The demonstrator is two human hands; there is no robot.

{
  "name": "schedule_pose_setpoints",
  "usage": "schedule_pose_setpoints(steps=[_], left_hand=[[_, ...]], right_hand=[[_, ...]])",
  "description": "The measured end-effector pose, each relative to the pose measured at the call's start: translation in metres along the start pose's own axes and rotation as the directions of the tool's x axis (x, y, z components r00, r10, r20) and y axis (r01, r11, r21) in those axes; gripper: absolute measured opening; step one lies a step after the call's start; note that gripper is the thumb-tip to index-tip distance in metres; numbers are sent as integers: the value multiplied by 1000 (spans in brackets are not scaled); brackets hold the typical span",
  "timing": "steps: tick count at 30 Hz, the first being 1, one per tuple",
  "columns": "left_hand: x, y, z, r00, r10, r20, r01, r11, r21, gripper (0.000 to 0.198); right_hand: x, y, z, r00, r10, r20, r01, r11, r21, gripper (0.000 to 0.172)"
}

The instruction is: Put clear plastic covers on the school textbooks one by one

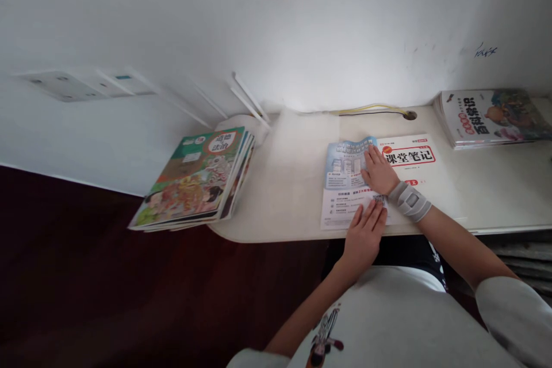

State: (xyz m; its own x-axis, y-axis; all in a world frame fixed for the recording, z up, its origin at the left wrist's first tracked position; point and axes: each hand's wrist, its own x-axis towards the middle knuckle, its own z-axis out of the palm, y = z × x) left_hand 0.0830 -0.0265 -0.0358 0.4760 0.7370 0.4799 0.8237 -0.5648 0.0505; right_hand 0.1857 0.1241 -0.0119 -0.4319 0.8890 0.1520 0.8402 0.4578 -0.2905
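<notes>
A white book (435,175) with a red-framed title lies flat on the table in front of me. Along its left side is a blue-and-white printed sheet (345,184), its upper edge slightly wavy; whether it is a flap of the book or loose, I cannot tell. My right hand (380,171), with a grey wrist wrap (411,201), rests on the seam between sheet and book, fingers extended. Nearer the table's front edge, my left hand (365,234) lies with outstretched fingers on the sheet's lower right part, touching a printed code. Neither hand grasps anything.
A stack of textbooks (190,178) overhangs the left end of the white table (280,207). Behind it stands a white device with antennas (250,100). More books (491,118) lie at the right. Cables (371,109) run along the wall to a hole.
</notes>
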Motion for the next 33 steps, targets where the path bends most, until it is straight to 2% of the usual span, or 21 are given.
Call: schedule_pose_setpoints(steps=[3,9,16,19,22,25,27,29,31,33], left_hand=[[-1,2,1,1000,-5,16,5,1000,16,41],[-1,4,0,999,29,-18,-28,999,28,43],[-2,0,-1,1000,12,-10,-12,1000,-18,41],[-1,1,-2,1000,8,14,-8,1000,-30,41],[0,2,-5,999,-4,50,7,997,-74,40],[0,-12,-16,997,-6,82,19,988,-156,38],[-2,-35,-29,994,-82,68,93,980,-178,41],[-7,-68,-43,957,-291,2,288,947,-139,42],[-13,-104,-54,832,-550,-70,544,835,-84,43],[-20,-134,-61,699,-714,-50,711,701,-56,43]], right_hand=[[-1,1,0,1000,-13,-7,13,1000,-27,60],[-1,6,-2,995,-81,64,81,997,2,57],[4,10,-2,1000,22,-4,-22,996,84,55],[3,7,-3,996,90,3,-90,995,42,56],[2,2,-2,994,105,24,-104,994,-42,59],[1,-2,0,995,94,35,-90,990,-107,62],[1,-3,1,995,91,42,-85,988,-128,63],[0,-4,1,995,89,42,-82,987,-140,64],[0,-5,2,995,86,41,-79,986,-144,66],[1,-4,2,995,89,46,-82,987,-136,66]])
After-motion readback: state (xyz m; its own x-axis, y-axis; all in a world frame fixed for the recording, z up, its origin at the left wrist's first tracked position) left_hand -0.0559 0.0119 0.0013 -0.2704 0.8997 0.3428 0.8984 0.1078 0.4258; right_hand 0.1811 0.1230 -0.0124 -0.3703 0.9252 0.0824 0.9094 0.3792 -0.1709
